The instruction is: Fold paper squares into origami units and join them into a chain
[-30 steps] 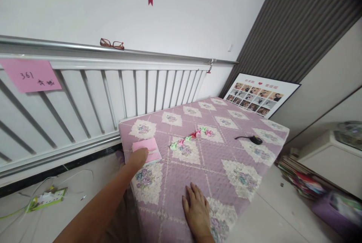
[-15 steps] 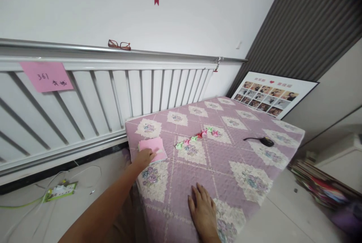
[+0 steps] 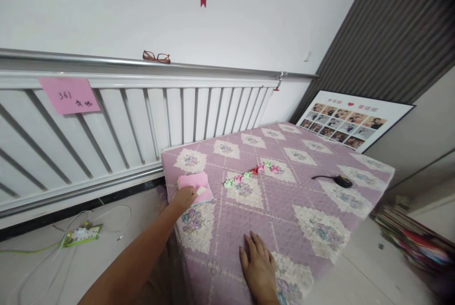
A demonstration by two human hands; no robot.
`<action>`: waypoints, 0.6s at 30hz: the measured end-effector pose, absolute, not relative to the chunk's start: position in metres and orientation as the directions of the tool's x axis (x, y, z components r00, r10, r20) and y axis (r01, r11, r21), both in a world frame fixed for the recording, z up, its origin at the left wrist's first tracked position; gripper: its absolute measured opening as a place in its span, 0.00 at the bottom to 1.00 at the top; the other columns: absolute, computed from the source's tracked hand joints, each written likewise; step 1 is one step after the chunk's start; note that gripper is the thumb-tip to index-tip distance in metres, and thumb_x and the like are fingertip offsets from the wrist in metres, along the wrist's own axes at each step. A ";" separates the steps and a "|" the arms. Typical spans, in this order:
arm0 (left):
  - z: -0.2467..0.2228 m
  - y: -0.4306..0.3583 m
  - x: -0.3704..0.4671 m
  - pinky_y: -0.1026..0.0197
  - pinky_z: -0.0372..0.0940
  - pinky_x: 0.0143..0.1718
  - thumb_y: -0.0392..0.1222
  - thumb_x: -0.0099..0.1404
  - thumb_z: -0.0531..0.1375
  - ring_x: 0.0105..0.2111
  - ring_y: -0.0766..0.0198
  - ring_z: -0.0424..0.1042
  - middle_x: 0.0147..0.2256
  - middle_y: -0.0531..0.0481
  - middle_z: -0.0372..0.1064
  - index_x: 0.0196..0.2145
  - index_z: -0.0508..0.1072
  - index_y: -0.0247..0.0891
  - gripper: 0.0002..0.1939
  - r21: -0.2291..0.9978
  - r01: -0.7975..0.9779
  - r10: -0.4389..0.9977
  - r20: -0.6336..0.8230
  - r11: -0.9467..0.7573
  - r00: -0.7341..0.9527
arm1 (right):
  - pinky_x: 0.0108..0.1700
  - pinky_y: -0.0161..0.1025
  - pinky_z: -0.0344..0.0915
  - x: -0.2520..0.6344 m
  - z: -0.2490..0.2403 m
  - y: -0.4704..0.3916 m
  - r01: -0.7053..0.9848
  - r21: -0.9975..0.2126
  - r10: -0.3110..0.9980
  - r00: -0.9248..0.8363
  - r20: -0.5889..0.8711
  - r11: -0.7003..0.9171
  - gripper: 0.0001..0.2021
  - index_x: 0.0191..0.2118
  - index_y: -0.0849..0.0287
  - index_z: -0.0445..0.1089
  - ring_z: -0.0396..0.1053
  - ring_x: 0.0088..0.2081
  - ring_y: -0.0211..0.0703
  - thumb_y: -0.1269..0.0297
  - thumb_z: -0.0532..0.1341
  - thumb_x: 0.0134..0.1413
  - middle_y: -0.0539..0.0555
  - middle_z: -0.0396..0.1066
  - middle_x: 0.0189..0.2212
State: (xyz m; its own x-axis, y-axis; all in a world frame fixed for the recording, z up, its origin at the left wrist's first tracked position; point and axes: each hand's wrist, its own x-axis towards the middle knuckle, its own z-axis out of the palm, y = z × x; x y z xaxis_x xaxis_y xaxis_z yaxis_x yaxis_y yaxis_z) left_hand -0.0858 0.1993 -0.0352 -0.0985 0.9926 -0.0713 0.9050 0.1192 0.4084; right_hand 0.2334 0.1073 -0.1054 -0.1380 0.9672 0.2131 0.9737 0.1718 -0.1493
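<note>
My left hand (image 3: pixel 185 199) is at the near edge of a small stack of pink square paper (image 3: pixel 194 180), fingers curled closed on it. By its fingertips shows a pale patch (image 3: pixel 201 191), like a turned-up corner of a sheet; its exact shape is hard to make out. My right hand (image 3: pixel 259 267) lies flat on the purple floral cover (image 3: pixel 245 222), fingers spread and holding nothing. Beyond both hands runs a slanting row of several small folded paper pieces (image 3: pixel 248 175) in green, pink and red.
A black object with a thin tail (image 3: pixel 343 181) lies on the cover's right side. Behind stands a white radiator (image 3: pixel 177 111) with a pink note (image 3: pixel 69 95); glasses (image 3: pixel 156 57) rest on the pipe above. A photo board (image 3: pixel 350 118) leans at the back. A power strip (image 3: pixel 81 235) sits on the floor.
The whole view has shifted slightly, so things appear a little further right. My left hand stays at the pink paper, and the pale patch looks slightly rounder. The right hand still lies flat.
</note>
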 end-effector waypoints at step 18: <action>-0.042 0.200 -0.097 0.65 0.54 0.30 0.40 0.58 0.57 0.30 0.66 0.67 0.27 0.54 0.69 0.25 0.70 0.37 0.06 0.519 0.850 0.996 -0.027 0.090 -0.089 | 0.58 0.51 0.53 0.233 -0.104 0.107 0.975 -0.152 0.972 -0.130 0.196 0.161 0.23 0.55 0.54 0.68 0.56 0.61 0.51 0.53 0.50 0.58 0.54 0.61 0.59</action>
State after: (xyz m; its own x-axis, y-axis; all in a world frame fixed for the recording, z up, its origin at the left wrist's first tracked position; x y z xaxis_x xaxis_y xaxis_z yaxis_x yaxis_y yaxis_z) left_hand -0.0966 0.1999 -0.0417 -0.0890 0.9957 -0.0270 0.8499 0.0900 0.5193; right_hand 0.2329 0.1069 -0.1042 -0.1296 0.9720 0.1959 0.9753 0.1606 -0.1518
